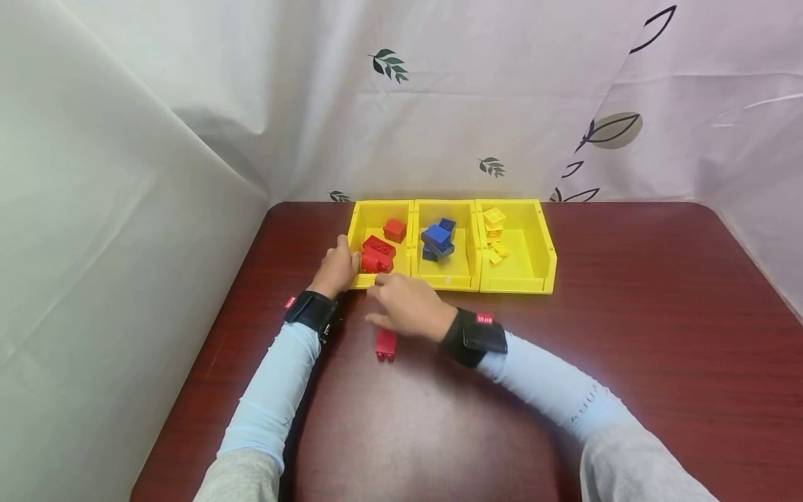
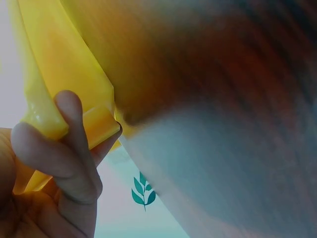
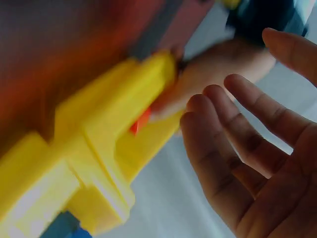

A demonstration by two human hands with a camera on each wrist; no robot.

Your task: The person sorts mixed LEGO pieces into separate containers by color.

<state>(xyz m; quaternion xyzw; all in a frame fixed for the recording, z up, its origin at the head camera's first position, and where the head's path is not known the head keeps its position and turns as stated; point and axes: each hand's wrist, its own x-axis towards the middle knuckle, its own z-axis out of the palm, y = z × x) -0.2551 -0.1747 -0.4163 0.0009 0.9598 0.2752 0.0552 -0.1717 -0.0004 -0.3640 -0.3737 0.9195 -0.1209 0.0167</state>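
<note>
My left hand (image 1: pixel 335 268) grips the front left corner of the left yellow bin (image 1: pixel 370 219); its thumb and fingers (image 2: pixel 74 129) curl over the plastic edge in the left wrist view. Inside that bin lie several red bricks (image 1: pixel 378 261). My right hand (image 1: pixel 410 307) hovers before the bin's front edge, palm (image 3: pixel 292 193) bare and fingers loosely spread in the right wrist view, with nothing in it. Partly beneath that hand in the head view, a red brick (image 1: pixel 385 346) rests on the table, its far end hidden.
Joined to the left bin are a middle yellow bin (image 1: pixel 461 265) with several blue bricks (image 1: pixel 437 237) and a right yellow bin (image 1: pixel 523 261) with several yellow bricks (image 1: pixel 494 217). A patterned white curtain (image 1: pixel 439 125) hangs behind the dark red table (image 1: pixel 652 293).
</note>
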